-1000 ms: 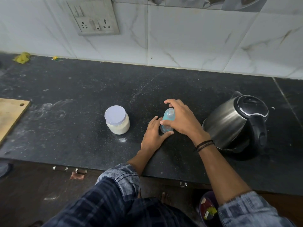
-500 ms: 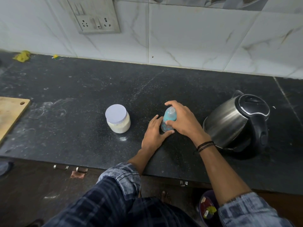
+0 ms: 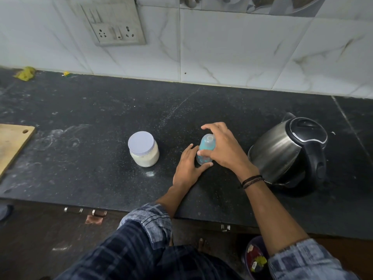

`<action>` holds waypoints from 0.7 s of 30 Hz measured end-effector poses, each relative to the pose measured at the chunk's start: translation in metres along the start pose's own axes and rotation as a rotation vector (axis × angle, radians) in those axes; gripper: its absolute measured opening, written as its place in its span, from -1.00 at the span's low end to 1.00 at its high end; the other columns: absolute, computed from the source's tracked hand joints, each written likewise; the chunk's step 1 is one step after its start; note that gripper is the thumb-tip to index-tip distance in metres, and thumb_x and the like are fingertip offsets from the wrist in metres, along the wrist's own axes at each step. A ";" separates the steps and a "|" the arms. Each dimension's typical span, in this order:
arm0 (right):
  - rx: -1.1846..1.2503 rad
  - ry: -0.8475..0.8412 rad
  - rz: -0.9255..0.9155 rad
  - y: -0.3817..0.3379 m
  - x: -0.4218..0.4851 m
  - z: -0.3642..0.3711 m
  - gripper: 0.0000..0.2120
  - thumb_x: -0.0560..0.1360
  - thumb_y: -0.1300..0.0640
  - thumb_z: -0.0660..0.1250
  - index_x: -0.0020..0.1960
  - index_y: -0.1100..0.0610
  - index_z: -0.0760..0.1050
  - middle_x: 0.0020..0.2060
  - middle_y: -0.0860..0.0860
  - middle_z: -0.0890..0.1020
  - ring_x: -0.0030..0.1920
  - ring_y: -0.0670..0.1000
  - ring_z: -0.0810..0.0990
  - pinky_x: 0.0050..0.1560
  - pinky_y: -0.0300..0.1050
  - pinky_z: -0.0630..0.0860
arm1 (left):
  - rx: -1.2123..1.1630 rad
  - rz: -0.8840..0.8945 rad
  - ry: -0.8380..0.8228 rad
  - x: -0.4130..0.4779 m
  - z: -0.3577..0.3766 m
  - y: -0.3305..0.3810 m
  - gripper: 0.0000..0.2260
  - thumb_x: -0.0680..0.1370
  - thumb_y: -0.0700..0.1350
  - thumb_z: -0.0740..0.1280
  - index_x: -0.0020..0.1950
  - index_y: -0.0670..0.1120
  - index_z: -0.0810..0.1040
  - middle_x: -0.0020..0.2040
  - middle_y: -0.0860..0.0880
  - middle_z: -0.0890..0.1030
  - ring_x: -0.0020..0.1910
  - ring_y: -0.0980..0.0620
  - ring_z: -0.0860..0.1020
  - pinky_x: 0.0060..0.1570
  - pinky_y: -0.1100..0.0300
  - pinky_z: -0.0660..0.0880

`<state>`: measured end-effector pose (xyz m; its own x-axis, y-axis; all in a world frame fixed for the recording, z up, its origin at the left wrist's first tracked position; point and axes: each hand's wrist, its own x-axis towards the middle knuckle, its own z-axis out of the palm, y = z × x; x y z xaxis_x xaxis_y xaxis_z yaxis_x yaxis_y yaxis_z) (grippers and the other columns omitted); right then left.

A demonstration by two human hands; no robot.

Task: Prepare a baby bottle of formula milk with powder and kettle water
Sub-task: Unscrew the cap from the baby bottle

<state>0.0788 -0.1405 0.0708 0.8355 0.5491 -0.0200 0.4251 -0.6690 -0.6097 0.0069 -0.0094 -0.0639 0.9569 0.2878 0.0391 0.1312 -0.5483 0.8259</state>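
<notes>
A small blue baby bottle (image 3: 205, 152) stands upright on the black counter (image 3: 101, 110), between a jar and a kettle. My left hand (image 3: 188, 168) holds its base, thumb curled round the near side. My right hand (image 3: 224, 151) grips the upper part, with the thumb on the bottle's side and the fingers arched over its clear top. A clear jar of white powder (image 3: 143, 149) with a pale lid on stands to the left. To the right sits the steel kettle (image 3: 286, 152), its black lid down and its handle facing me.
A wooden board (image 3: 12, 144) lies at the counter's left edge. On the tiled wall at the back left is a socket plate (image 3: 113, 31). Yellow scraps (image 3: 25, 73) lie at the back left. Powder dust is spread around the jar.
My right hand's fingers have lifted a little above the bottle's top, so more of the top shows. The bottle, jar and kettle stay in place.
</notes>
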 end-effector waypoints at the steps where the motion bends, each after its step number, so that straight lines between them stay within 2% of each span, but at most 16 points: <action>1: -0.013 0.005 -0.002 0.000 0.000 0.001 -0.33 0.44 0.10 0.59 0.46 -0.11 0.38 0.35 -0.07 0.42 0.32 -0.02 0.40 0.17 -0.07 0.41 | 0.003 0.001 -0.001 0.000 0.000 0.001 -0.35 0.54 0.18 0.52 0.56 0.01 0.43 0.57 0.06 0.42 0.64 0.16 0.13 0.47 0.17 0.19; 5: -0.004 0.004 -0.010 0.000 -0.002 0.003 -0.35 0.46 0.25 0.52 0.44 -0.11 0.39 0.32 -0.07 0.46 0.31 0.01 0.41 0.15 -0.07 0.42 | 0.011 0.012 -0.008 0.000 -0.002 0.001 -0.35 0.54 0.16 0.51 0.56 -0.02 0.42 0.57 0.03 0.43 0.65 0.12 0.14 0.50 0.16 0.20; 9: 0.013 0.032 -0.012 -0.001 -0.004 0.004 -0.32 0.43 0.08 0.60 0.46 -0.12 0.39 0.36 -0.08 0.38 0.28 -0.05 0.34 0.17 -0.08 0.38 | 0.005 0.002 0.000 -0.001 -0.002 0.002 -0.34 0.54 0.14 0.52 0.57 -0.02 0.42 0.58 0.02 0.41 0.64 0.13 0.14 0.50 0.13 0.22; 12: -0.007 0.041 -0.011 -0.001 -0.005 0.004 -0.42 0.49 0.17 0.51 0.43 -0.10 0.40 0.31 -0.07 0.47 0.26 -0.03 0.40 0.19 -0.02 0.48 | 0.018 0.002 -0.001 0.000 -0.001 0.002 -0.33 0.54 0.17 0.51 0.56 -0.04 0.42 0.58 -0.01 0.42 0.64 0.12 0.15 0.50 0.14 0.22; 14: -0.001 0.016 -0.010 -0.001 -0.005 0.003 -0.39 0.48 0.22 0.50 0.44 -0.12 0.40 0.32 -0.10 0.46 0.25 -0.06 0.36 0.20 -0.01 0.49 | 0.017 -0.001 -0.005 0.000 -0.002 0.001 -0.33 0.54 0.18 0.51 0.57 -0.04 0.42 0.58 0.00 0.42 0.64 0.13 0.14 0.51 0.13 0.22; 18: 0.003 0.008 -0.019 -0.002 -0.004 0.002 -0.33 0.46 0.02 0.57 0.48 -0.15 0.37 0.39 -0.12 0.33 0.29 -0.08 0.30 0.17 -0.09 0.36 | 0.010 -0.004 0.005 0.000 -0.001 0.002 -0.33 0.54 0.16 0.52 0.57 -0.03 0.42 0.59 -0.01 0.40 0.63 0.13 0.14 0.50 0.16 0.20; 21: -0.018 0.044 -0.004 -0.002 -0.005 0.003 -0.43 0.50 0.05 0.54 0.44 -0.09 0.41 0.32 -0.07 0.44 0.27 -0.04 0.39 0.18 -0.05 0.44 | 0.024 -0.004 0.006 0.000 -0.001 0.002 -0.33 0.54 0.16 0.52 0.57 -0.04 0.42 0.59 -0.03 0.40 0.63 0.10 0.16 0.49 0.17 0.19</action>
<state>0.0723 -0.1402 0.0697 0.8484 0.5291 0.0178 0.4341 -0.6760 -0.5955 0.0066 -0.0096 -0.0619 0.9547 0.2949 0.0393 0.1413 -0.5656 0.8125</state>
